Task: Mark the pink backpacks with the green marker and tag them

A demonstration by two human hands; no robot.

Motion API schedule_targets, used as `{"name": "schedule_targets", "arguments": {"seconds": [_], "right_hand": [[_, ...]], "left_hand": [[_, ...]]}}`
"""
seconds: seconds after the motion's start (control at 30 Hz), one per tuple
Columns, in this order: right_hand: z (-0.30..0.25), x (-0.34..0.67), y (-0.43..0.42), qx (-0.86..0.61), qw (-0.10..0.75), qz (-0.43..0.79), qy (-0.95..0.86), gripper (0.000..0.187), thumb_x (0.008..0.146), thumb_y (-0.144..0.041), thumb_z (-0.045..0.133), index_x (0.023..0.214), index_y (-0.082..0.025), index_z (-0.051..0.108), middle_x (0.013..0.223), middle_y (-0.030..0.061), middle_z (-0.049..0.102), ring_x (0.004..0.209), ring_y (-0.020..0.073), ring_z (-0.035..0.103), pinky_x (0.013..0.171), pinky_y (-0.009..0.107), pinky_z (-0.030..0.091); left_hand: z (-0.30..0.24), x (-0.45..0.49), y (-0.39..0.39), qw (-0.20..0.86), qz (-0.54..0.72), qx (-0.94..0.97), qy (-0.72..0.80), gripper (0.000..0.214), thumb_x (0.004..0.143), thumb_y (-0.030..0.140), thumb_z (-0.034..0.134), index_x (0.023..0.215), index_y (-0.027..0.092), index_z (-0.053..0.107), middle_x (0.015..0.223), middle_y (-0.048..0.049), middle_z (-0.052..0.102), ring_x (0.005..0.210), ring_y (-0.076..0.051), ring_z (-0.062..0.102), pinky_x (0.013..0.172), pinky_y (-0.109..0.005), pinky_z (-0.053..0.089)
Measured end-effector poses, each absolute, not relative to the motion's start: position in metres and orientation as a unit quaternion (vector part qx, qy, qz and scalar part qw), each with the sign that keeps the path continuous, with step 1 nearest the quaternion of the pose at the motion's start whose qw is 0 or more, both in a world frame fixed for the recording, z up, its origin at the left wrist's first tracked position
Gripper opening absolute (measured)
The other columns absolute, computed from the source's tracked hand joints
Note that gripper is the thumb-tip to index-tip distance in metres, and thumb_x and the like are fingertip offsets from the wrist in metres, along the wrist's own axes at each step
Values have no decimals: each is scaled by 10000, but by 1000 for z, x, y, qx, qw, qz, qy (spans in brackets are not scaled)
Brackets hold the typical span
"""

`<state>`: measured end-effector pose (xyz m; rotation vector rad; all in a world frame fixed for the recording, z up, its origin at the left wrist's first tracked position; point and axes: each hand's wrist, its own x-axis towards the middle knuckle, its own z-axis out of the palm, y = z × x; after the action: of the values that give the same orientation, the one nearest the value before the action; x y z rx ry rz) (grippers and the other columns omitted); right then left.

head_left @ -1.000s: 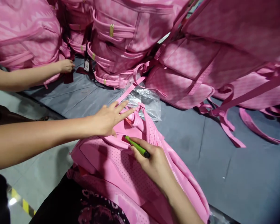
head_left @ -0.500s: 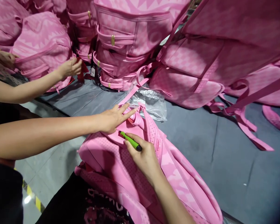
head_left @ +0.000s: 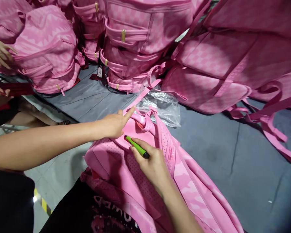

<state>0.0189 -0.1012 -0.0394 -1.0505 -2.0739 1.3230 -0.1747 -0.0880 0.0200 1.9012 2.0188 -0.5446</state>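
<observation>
Nearest me lies the backpack (head_left: 126, 174). My right hand (head_left: 152, 166) has its grip closed on a pen (head_left: 137, 146) slanting up-left, tip touching the backpack just under my left hand (head_left: 115, 123), which is spread flat and holds nothing. Beyond, a plastic bag (head_left: 163, 108).

Pink letters (head_left: 111, 203) stand on the black shirt (head_left: 68, 213), just below the pink backpack (head_left: 135, 176). They are upside down and partly hidden, so no word can be read. A white tag (head_left: 100, 72) far above the backpack is too tiny to read.

The pink backpack (head_left: 126, 168) is cut off by the bottom edge.
</observation>
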Motion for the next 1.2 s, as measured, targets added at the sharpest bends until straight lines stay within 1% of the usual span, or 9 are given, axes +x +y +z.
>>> {"name": "schedule_targets", "arguments": {"seconds": [0.17,0.37,0.53,0.6,0.7,0.9,1.03,1.13,1.2], "right_hand": [[-34,13,-105,-415,210,404,-788,347,903,-319,572,1214,-240,707,1041,36,779,829,226,755,733,324,583],[-27,5,-110,-417,208,374,-802,335,908,-275,564,1208,-229,706,1057,35,776,841,219,759,729,314,589],[-26,2,-109,-411,197,380,-805,327,904,-253,572,1202,-243,706,1080,25,770,860,202,759,755,296,595],[-26,1,-109,-425,201,363,-805,330,901,-246,570,1200,-234,707,1075,33,771,849,204,761,755,299,599],[-26,1,-110,-407,204,385,-803,331,903,-245,565,1202,-222,707,1090,36,767,873,199,759,785,293,601],[-25,1,-112,-413,209,367,-807,338,910,-253,545,1205,-221,706,1091,46,767,888,210,759,790,305,607],[-22,-1,-113,-439,183,343,-810,347,910,-266,545,1216,-230,703,1040,55,778,840,233,763,754,333,610],[-21,-2,-113,-417,189,371,-808,343,913,-252,535,1213,-231,701,1096,49,765,880,224,758,770,322,600],[-20,-2,-113,-414,181,381,-806,342,908,-248,545,1212,-236,701,1067,40,774,861,220,758,755,320,596]], "left_hand": [[21,-174,-82,172,-188,661,705,1069,854,271,647,1571,226,-144,1372,-219,473,1063,-322,672,802,-352,536],[22,-177,-85,178,-179,670,698,1021,866,255,626,1580,217,-102,1382,-224,466,1044,-315,678,807,-356,538],[17,-182,-85,176,-153,683,693,1021,856,241,634,1582,210,-83,1360,-226,482,1040,-308,675,804,-344,532],[15,-184,-84,179,-146,686,690,1014,857,238,629,1582,216,-80,1361,-224,482,1036,-297,671,808,-338,526],[13,-185,-84,180,-143,686,690,1011,854,231,623,1581,228,-80,1367,-223,479,1031,-301,667,796,-343,524],[11,-185,-84,180,-144,684,692,1010,854,224,620,1580,232,-81,1350,-221,487,1013,-312,671,767,-346,523],[11,-185,-84,179,-139,686,691,998,856,240,619,1579,235,-69,1340,-210,497,1010,-305,673,772,-338,522],[11,-186,-86,173,-136,688,691,992,856,234,611,1578,246,-69,1326,-199,509,1015,-304,673,777,-334,519],[11,-186,-87,170,-131,689,693,971,860,226,595,1580,245,-57,1308,-199,518,1000,-311,680,766,-344,522]]}}
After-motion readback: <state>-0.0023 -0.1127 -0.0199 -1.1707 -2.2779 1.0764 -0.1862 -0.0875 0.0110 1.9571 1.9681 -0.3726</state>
